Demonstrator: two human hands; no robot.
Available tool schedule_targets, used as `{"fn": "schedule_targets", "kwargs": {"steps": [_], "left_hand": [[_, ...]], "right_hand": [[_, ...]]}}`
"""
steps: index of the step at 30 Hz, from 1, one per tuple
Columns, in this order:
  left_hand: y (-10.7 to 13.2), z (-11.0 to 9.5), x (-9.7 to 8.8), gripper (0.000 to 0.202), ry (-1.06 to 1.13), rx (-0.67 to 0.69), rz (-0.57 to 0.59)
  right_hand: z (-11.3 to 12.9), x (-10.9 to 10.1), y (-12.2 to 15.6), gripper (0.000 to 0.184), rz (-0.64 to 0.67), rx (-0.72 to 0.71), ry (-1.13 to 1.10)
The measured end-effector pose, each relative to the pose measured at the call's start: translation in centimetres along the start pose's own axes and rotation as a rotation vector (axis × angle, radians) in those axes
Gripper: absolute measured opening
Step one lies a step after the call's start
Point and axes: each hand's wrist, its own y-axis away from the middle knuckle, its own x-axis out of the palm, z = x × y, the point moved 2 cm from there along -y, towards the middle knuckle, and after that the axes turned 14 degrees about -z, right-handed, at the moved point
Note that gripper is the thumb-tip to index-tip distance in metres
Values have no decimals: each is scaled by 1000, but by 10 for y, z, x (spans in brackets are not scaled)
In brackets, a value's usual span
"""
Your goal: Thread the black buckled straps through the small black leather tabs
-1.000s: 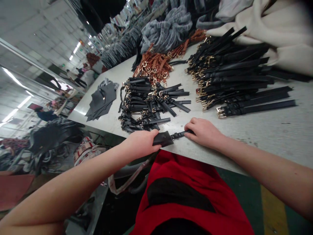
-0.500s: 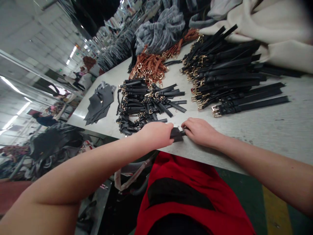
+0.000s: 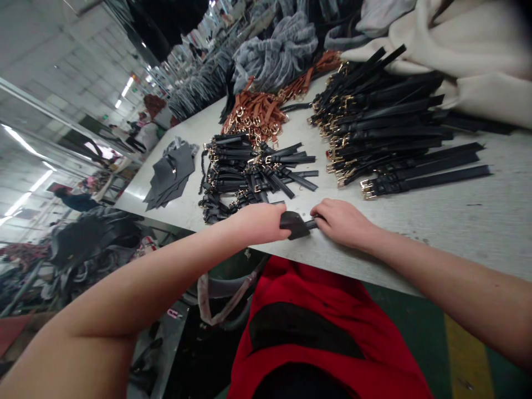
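Observation:
Near the table's front edge my left hand [image 3: 266, 223] is closed around one end of a flat dark leather piece [image 3: 296, 225]. A narrow black strap [image 3: 311, 224] extends from the piece's right side. My right hand [image 3: 339, 221] rests on the table with its fingers closed on that strap; its far end is hidden under the fingers. Just behind my left hand lies a pile of short black buckled straps [image 3: 253, 174]. A larger heap of black straps with gold buckles [image 3: 386, 127] lies behind and right of my right hand.
Brown straps with gold rings [image 3: 253, 113] lie further back on the pale table [image 3: 449, 233]. Dark leather panels [image 3: 170, 174] are stacked at the left. Grey wrapped bundles [image 3: 278, 47] and cream material [image 3: 482, 55] line the back. Other people are in the distance at left.
My left hand has shifted slightly left with the leather piece, and more of the piece now shows between the hands. My right hand has stayed nearly still on the strap.

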Motion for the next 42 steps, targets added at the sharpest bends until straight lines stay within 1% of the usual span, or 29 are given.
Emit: {"fn": "schedule_targets", "kwargs": {"steps": [3,4,6,8,10,12,16,20,23,25,27,29,32,35,37,40,42], "left_hand": [[25,21,2,46,-39,-122,8],[33,25,4,47,-38,-146,9],[43,24,9,45,-13,-153,8],[44,16,14,44,22,-122,-6],[41,7,17,43,43,-88,-42],[37,3,19,42,47,-72,-71],[38,5,25,40,39,-66,-83],[39,4,29,41,103,-69,-161],[48,9,30,42,170,-137,-208],[64,19,33,42,205,-210,-231],[85,30,41,41,250,-277,-235],[106,38,55,40,318,-326,-227],[127,39,80,39,406,-358,-230],[133,34,101,37,480,-327,-258],[134,31,110,37,539,-300,-283],[136,34,121,39,619,-275,-332],[138,38,129,41,663,-266,-357]], "right_hand": [[1,0,0,28,6,-48,2],[2,0,0,28,7,-64,5],[3,2,0,28,7,-82,20],[3,4,0,27,1,-84,38],[3,6,1,26,-9,-83,51],[3,6,2,26,-19,-86,58],[2,6,3,25,-27,-90,68],[2,8,3,24,-38,-80,84],[4,8,4,25,-63,-76,85],[4,6,7,29,-87,-76,78],[2,3,9,33,-106,-84,86],[-2,-1,10,32,-107,-86,125],[-4,-5,7,25,-31,-52,177],[1,-4,4,22,121,-1,146],[6,-2,5,20,187,28,106],[7,-5,15,24,193,18,24],[0,-14,24,31,181,9,-15]]}}
